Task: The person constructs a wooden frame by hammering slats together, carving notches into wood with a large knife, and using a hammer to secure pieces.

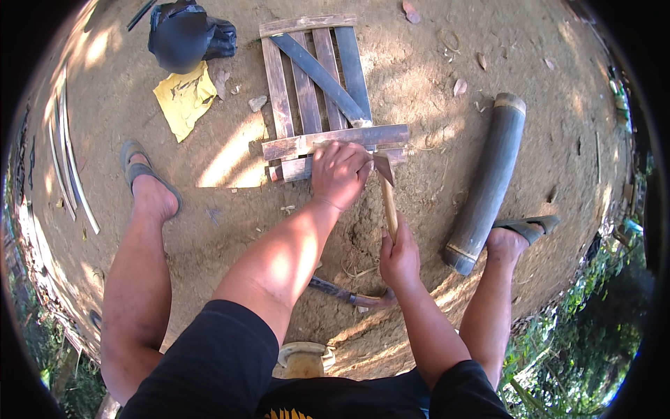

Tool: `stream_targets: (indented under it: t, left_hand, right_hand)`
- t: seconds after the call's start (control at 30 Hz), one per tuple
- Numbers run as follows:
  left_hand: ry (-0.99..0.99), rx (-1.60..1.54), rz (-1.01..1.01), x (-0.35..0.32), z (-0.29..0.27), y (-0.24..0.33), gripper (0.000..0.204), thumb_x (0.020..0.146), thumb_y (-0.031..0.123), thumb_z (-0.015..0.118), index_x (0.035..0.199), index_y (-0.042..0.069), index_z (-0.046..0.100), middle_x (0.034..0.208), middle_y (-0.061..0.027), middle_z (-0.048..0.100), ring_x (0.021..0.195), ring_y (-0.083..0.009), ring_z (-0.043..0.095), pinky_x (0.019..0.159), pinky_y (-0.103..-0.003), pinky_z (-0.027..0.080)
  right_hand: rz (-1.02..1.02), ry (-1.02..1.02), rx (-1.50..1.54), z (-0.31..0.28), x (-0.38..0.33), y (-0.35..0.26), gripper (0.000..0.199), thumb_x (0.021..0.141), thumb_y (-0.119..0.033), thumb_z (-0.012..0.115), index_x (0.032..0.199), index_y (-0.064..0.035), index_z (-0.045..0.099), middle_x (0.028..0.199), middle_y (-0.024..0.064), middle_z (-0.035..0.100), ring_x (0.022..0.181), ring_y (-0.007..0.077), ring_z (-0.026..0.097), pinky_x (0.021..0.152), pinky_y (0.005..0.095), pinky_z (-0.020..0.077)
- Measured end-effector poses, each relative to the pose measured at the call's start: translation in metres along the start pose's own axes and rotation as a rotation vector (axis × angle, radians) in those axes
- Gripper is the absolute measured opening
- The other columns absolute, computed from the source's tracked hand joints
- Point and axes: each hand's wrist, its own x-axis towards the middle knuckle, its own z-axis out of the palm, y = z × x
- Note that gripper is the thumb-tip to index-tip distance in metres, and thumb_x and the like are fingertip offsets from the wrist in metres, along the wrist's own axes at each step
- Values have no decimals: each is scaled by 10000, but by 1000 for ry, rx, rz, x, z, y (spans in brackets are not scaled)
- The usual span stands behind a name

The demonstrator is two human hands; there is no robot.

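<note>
On the ground (230, 227), a slatted frame (307, 98) lies beneath your left hand (339, 173), its fingers bent over the lower crosspieces (293, 144), whether gripping one cannot tell; your right hand (400, 260) clasps a wooden-handled tool (390, 204), left of a bamboo section (486, 185).

Slatted panel (308, 105) is looking like bamboo or wood, brown strips showing matt and streaky, dark diagonal strip (321, 80) looking smoother. Hand tool (389, 202) is showing a smooth, pale wooden handle, dull metal-looking head. Thick tube (488, 181) is reading as bamboo, smooth, faintly shiny. Black bag (222, 36) is showing glossy, crinkled plastic. Yellow sheet (184, 101) is looking matt, creased; cloth or paper unclear. Ground (426, 91) is showing rough, dry earth.
</note>
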Motion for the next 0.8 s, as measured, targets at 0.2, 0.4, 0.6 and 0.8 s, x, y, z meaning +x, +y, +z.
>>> stream_targets:
  t: [0.2, 0.4, 0.6, 0.8]
  left_hand:
    - [-9, -26, -5, 1, 0, 0, 82, 898, 259, 692, 910, 201, 749, 1035, 91, 673, 1027, -188, 580, 936, -411, 406]
    - [-1, -36, 3, 1, 1, 1, 84, 900, 265, 691, 902, 205, 749, 1025, 92, 674, 1009, -187, 585, 924, -398, 411]
    - [-18, -2, -17, -2, 5, -4, 119, 922, 288, 663, 893, 209, 747, 1034, 104, 672, 1020, -177, 578, 928, -402, 405]
    - [-24, 8, 18, -1, 1, -5, 154, 943, 304, 634, 914, 212, 753, 1030, 92, 664, 1042, -175, 565, 960, -410, 399]
  right_hand:
    - [-45, 115, 112, 0, -7, -3, 519, 991, -125, 556, 1482, -41, 410, 1271, 294, 603, 1113, 477, 623, 919, 519, 514]
    - [155, -69, 48, -11, -5, -10, 520, 991, -122, 562, 1465, 21, 403, 1280, 307, 589, 1112, 493, 618, 928, 515, 512]
    - [135, -102, 79, -13, 1, -15, 513, 989, -114, 565, 1459, 22, 410, 1204, 314, 618, 1045, 488, 642, 864, 518, 522]
    - [-17, 50, 167, -21, 1, -22, 526, 976, -81, 564, 1468, 16, 405, 1239, 330, 600, 1064, 510, 627, 890, 526, 521]
